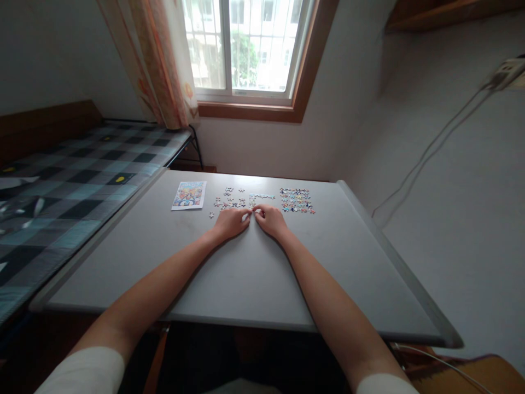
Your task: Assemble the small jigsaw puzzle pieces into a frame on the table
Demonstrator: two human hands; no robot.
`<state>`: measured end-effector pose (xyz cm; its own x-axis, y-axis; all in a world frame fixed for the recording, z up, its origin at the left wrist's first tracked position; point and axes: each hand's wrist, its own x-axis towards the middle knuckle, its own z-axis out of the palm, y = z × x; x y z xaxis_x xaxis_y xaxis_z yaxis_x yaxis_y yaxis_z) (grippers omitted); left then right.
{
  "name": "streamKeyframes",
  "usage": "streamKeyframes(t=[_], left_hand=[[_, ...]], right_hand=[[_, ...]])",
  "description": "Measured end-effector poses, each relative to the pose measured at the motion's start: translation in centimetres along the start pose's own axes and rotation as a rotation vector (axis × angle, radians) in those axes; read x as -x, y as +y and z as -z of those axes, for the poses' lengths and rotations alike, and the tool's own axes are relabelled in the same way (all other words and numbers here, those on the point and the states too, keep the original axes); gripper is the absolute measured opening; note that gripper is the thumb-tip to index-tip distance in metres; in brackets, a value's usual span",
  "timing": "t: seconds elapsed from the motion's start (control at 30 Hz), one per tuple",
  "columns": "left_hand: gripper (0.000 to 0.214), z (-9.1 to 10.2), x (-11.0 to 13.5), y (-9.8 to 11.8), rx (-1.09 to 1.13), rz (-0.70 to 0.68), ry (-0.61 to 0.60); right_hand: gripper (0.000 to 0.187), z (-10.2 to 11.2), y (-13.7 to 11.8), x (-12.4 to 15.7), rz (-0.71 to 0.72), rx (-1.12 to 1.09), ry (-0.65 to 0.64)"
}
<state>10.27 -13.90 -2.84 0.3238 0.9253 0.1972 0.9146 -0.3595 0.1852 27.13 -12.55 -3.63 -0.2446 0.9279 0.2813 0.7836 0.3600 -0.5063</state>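
Wall (443, 180) stands beyond the right edge of a grey table (250, 273), and a bed (82, 164) with checked cover lies along its left edge. Wide surface extends outside both forearms (172, 273) and between them, until the near edge. Ahead is a window (258, 60). Toward the far edge lie a picture sheet (189, 195), loose puzzle pieces (229, 203) and a further group of pieces (295, 201). Between these two groups, a partly joined puzzle border (262, 195) lies just at the fingertips of left hand (232, 221) and right hand (270, 220). Each thumb bends toward its forefinger; whether they pinch a piece, I cannot tell.
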Motion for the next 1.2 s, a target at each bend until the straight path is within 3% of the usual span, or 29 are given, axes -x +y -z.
streamKeyframes(t=[1.2], left_hand=[[0.036,0.50,0.14,0.30,0.006,0.010,-0.011]], right_hand=[[0.024,0.13,-0.21,0.01,-0.007,0.008,-0.008]])
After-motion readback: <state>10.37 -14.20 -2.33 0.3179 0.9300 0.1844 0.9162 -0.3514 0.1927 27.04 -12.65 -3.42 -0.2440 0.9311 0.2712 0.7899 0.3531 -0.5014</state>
